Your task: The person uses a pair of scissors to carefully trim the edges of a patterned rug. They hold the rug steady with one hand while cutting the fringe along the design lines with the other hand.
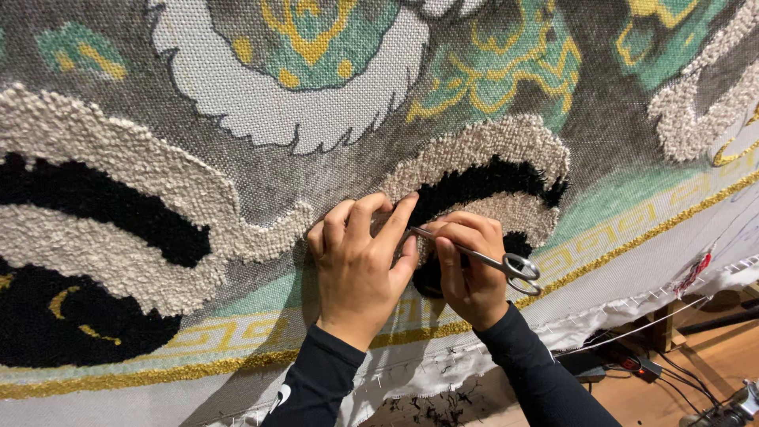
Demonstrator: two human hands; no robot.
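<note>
Small steel scissors: slim blades w/ round finger loops, lying nearly level, tips pointing left, loops at right. Tufted rug stretched upright on frame: cream loop-pile bands, black pile patches, grey backing w/ green/gold pattern, gold border strip along btm.

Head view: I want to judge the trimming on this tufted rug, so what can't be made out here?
- Scissors tips: hidden between the left hand and right hand.
- The pile being cut: covered by both hands.
- Rug pattern: cut off by the top and side edges.
- Items on the floor at lower right: too small, partly cropped.
</note>
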